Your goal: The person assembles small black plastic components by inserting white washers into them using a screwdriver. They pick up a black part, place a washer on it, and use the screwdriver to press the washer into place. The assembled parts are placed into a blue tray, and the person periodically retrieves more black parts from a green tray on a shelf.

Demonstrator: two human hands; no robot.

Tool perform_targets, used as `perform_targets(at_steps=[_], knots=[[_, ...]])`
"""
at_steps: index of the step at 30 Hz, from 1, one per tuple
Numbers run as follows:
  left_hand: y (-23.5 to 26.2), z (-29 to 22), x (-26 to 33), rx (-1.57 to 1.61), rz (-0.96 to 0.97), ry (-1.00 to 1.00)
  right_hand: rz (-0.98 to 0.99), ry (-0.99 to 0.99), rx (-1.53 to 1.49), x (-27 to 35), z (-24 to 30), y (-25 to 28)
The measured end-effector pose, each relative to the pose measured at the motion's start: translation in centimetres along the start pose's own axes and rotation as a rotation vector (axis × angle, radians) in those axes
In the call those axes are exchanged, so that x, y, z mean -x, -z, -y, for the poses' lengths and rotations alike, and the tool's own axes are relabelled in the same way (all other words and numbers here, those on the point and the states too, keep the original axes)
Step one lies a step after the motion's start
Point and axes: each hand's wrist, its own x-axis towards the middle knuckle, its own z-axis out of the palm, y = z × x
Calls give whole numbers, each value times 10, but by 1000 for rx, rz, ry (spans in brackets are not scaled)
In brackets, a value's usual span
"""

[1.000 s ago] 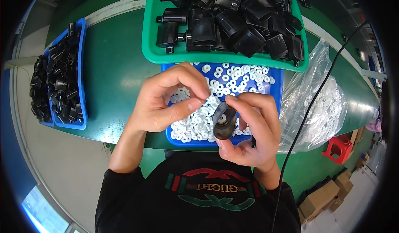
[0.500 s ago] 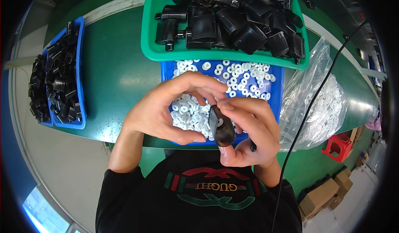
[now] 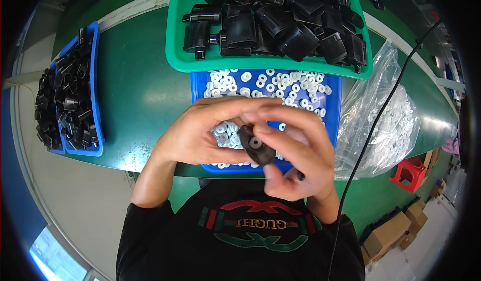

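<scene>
A dark, hollow black plastic part (image 3: 264, 155) is between my hands, its open end showing. Inside that opening sits a white washer (image 3: 255, 143). My left hand (image 3: 193, 130) is curled round the part's left side, with the thumb against its edge. From the other side, my right hand (image 3: 303, 148) has bent fingers on the upper rim and the thumb by the lower end, somewhat blurred. A small black tip (image 3: 300, 176) pokes out at the right palm; what it belongs to is hidden. Below the hands lies a blue tray (image 3: 197, 86) with many loose white washers (image 3: 230, 135).
A green tray (image 3: 173, 55) heaped with black plastic parts (image 3: 240, 30) overlaps the blue tray's far edge. Blue bins (image 3: 98, 95) of black parts stand left. On the right lie a clear bag (image 3: 386, 125) of white pieces and a black cable (image 3: 373, 125). A red stool (image 3: 408, 175) stands beyond.
The left hand has closed in on the black part, its thumb now reaching it. The part has shifted left and turned, so the washer inside shows more fully.
</scene>
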Motion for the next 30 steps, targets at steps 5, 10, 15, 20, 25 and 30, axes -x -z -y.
perform_targets(at_steps=[5,10,15,20,25,30], knots=[[3,-3,-4,-348,-57,-162,-106,187,-344,1,-3,17],[-5,5,-7,-336,-70,-190,-196,237,-870,-15,16,23],[-6,6,-3,-389,-43,-107,-176,67,-888,-22,24,11],[-7,3,0,-312,-58,-26,-160,19,-869,-25,19,-3],[-7,1,2,-274,-60,9,-103,48,-846,-29,11,-5],[-8,6,5,-209,-43,11,-105,71,-896,-27,10,-9]])
